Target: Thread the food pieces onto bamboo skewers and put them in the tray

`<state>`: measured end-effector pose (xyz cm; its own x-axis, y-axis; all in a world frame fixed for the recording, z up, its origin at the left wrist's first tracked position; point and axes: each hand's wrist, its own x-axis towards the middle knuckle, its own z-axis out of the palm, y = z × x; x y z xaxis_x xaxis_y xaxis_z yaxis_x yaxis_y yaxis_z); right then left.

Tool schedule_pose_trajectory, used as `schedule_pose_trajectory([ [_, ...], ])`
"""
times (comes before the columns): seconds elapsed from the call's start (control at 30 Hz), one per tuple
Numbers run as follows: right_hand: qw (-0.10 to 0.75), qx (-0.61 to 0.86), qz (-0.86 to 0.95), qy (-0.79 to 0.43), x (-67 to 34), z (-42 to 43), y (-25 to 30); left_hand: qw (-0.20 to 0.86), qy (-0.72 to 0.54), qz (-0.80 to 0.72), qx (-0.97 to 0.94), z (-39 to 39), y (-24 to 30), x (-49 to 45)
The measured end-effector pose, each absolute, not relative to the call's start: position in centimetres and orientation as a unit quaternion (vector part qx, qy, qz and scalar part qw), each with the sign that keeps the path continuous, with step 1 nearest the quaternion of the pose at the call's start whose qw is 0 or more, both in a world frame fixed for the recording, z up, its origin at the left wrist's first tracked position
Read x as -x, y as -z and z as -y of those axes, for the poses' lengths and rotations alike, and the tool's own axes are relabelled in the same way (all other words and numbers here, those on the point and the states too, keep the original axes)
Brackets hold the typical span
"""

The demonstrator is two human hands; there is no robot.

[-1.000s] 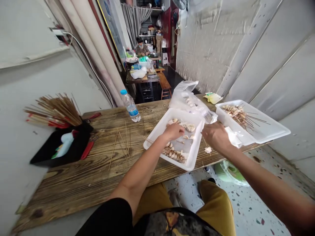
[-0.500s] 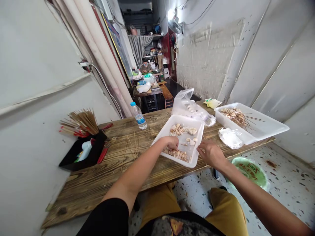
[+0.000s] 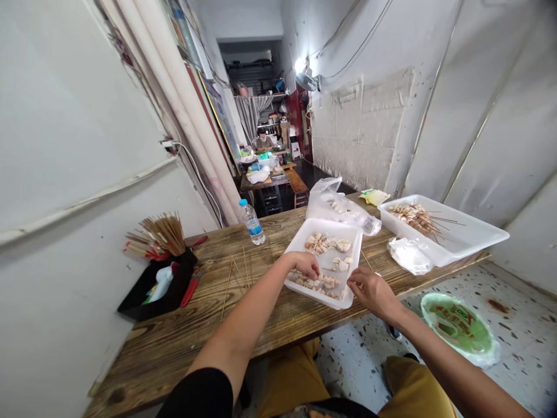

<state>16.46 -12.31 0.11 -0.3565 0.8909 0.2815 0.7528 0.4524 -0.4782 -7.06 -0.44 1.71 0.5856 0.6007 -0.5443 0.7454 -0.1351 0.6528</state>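
My left hand (image 3: 307,265) reaches into a white plastic tray (image 3: 292,247), its fingers closed at one end of a row of pale food pieces (image 3: 329,280), apparently threaded together. Below this row lie more such pieces along the tray's near side. A cluster of pale pieces (image 3: 319,242) and a bigger lump (image 3: 343,245) sit at the far side, with loose white pieces (image 3: 343,264) in the middle. At the tray's right edge my right hand (image 3: 369,288) is pinched; what its fingertips hold, if anything, is too small to make out. A thin stick (image 3: 366,260) shows behind it.
Several bamboo skewers (image 3: 235,278) lie left of the tray near a water bottle (image 3: 253,223). A black box (image 3: 143,296) holds bundled sticks. Right are a plastic bag (image 3: 411,255) and a larger tray (image 3: 478,235) of skewers. A green-lined basin (image 3: 461,328) stands on the floor.
My left hand has shifted slightly right in the tray, and a row of pieces now stands apart from those below it. The right hand stays pinched by the tray edge. The view has tilted up.
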Motion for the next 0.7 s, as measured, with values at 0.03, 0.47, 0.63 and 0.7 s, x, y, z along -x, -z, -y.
schedule_pose_trajectory([
  [0.03,0.273,0.496,0.812,-0.143,-16.3,12.4,-0.3,0.507,0.039,-0.445,-0.737,0.6,-2.2,7.6],
  [0.47,0.53,0.532,0.589,-0.299,-7.3,4.9,-0.1,0.7,-0.537,-0.19,-0.43,0.5,-3.6,1.2],
  [0.63,0.598,0.537,0.548,-0.232,-7.2,4.4,0.1,0.711,-0.539,-0.169,-0.42,-0.7,-2.9,0.5],
  [0.7,0.61,0.521,0.555,-0.221,-7.2,4.5,0.4,0.72,-0.549,-0.16,-0.395,-0.9,-2.2,0.5],
])
